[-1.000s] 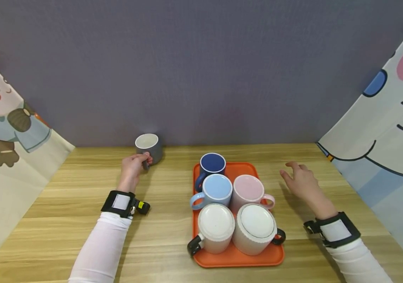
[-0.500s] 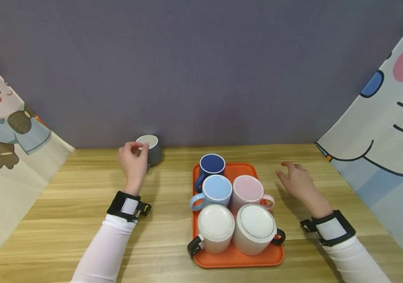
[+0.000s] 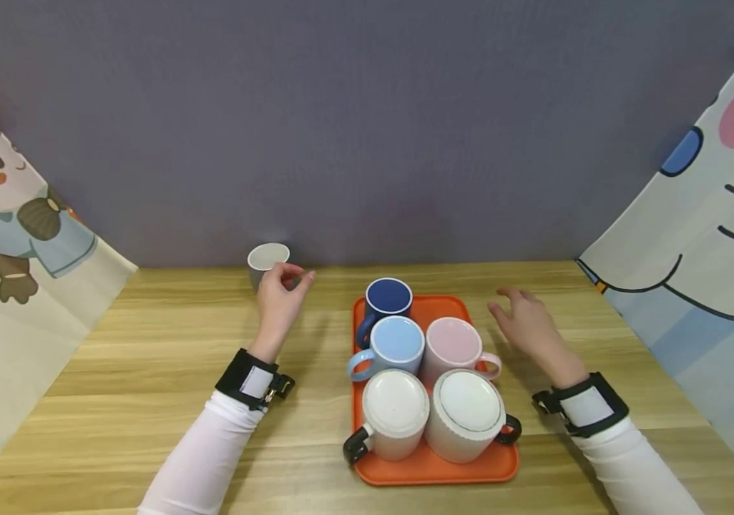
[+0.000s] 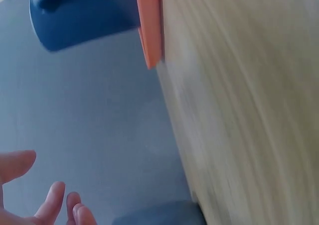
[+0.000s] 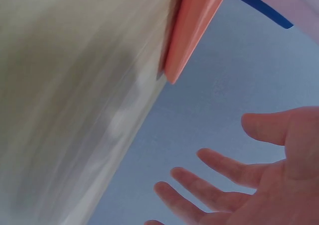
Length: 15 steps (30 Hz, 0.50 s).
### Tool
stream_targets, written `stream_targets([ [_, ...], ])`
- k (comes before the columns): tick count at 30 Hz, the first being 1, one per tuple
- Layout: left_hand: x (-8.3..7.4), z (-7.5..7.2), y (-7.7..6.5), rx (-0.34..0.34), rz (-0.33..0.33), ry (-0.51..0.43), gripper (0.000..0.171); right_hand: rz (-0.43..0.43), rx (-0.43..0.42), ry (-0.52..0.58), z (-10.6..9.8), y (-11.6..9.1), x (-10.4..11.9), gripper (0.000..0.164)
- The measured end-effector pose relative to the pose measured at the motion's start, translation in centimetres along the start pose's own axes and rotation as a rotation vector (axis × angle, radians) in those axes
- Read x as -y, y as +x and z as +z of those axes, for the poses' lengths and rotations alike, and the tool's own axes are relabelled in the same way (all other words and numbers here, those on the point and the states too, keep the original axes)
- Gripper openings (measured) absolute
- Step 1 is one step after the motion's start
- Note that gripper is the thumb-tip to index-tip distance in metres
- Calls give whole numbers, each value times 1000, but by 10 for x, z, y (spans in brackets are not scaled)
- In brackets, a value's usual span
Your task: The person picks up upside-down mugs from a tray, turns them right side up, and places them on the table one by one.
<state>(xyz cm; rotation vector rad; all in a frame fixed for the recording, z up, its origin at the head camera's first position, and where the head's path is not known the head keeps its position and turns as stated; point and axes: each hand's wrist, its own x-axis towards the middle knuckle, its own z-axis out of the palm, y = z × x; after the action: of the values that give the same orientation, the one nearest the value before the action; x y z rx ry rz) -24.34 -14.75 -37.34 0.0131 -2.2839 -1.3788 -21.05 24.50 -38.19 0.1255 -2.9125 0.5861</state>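
My left hand (image 3: pixel 279 304) hovers in front of the grey mug (image 3: pixel 265 262), overlapping its right side in the head view. Thumb and fingers (image 4: pixel 52 202) are loosely bent and apart, with nothing between them. That mug stands upright at the table's back edge, its handle hidden by the hand. Over the table right of the orange tray (image 3: pixel 433 473), my right hand (image 3: pixel 530 329) is held with spread, relaxed fingers and holds nothing. On the tray stand a navy mug (image 3: pixel 389 296), a light blue mug (image 3: pixel 397 340), a pink mug (image 3: pixel 454 343) and two white mugs (image 3: pixel 395 405) with black handles.
A grey wall panel (image 3: pixel 367 143) rises along the back of the wooden table (image 3: pixel 148 386). Printed cartoon curtains hang at the left (image 3: pixel 26 207) and right (image 3: pixel 727 214). Some mug handles stick out past the tray's sides.
The left hand has let go of the grey mug's handle, lifted, and moved right across the mug's front. The right hand has drifted slightly left toward the tray. The mugs have stayed put.
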Motion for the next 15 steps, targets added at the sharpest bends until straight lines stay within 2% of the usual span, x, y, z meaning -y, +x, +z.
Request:
stream_targets([
  [8,-10,10,-10,124,-15,27,31,-12,2,22,1,7,13,48],
  [15,-20,19,-20,280,-20,26,34,-36,6,38,5,12,21,46],
])
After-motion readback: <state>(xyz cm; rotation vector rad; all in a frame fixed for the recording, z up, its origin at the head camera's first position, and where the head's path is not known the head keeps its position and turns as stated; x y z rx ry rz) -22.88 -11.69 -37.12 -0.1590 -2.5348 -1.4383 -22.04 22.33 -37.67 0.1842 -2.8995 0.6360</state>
